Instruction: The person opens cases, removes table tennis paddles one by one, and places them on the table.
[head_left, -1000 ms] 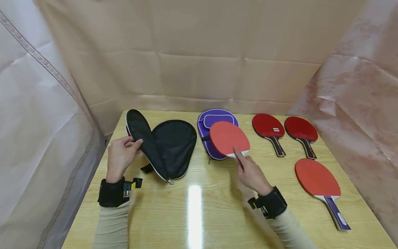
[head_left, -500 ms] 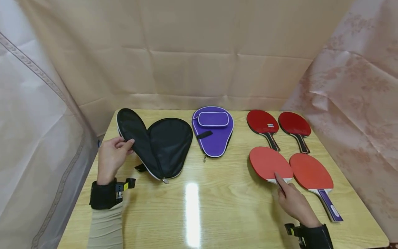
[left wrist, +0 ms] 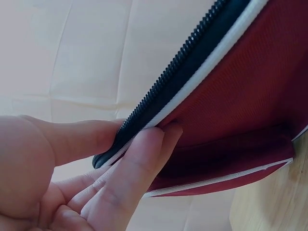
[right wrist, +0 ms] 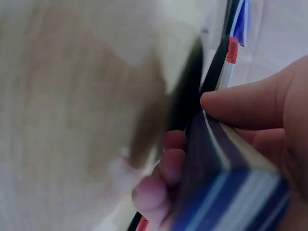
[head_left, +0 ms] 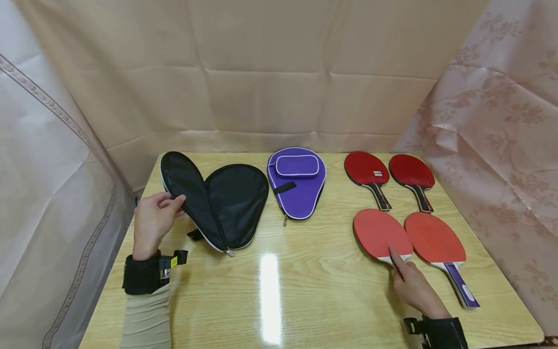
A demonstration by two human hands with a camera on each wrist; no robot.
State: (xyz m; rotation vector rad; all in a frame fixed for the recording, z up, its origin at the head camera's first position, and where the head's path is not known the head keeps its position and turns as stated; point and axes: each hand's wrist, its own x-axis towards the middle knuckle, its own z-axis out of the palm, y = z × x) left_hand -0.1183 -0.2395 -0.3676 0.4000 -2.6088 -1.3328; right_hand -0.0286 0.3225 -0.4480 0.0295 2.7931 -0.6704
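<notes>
In the head view my left hand (head_left: 153, 222) pinches the raised flap of a black paddle case (head_left: 237, 203) that is unzipped and spread apart. The left wrist view shows thumb and fingers on the zippered edge, with the case's dark red outer side (left wrist: 240, 91) facing the camera. Farther right, my right hand (head_left: 416, 286) grips the handle of a table tennis paddle (head_left: 378, 233) with bright red rubber, its index finger laid on the face near the white base. Striped blue and white layers show on the handle end (right wrist: 231, 197) in the right wrist view.
A second bright red paddle (head_left: 436, 238) with a purple handle lies right beside the held one. Two darker red paddles (head_left: 367, 169) lie behind them. A purple paddle case (head_left: 298, 183) sits at the back middle of the wooden table (head_left: 218, 300). Cloth curtains (head_left: 261, 97) surround the table.
My right hand has carried the bright red paddle from over the purple case to the right and down, beside the other bright red one. The left hand keeps hold of the black case's flap.
</notes>
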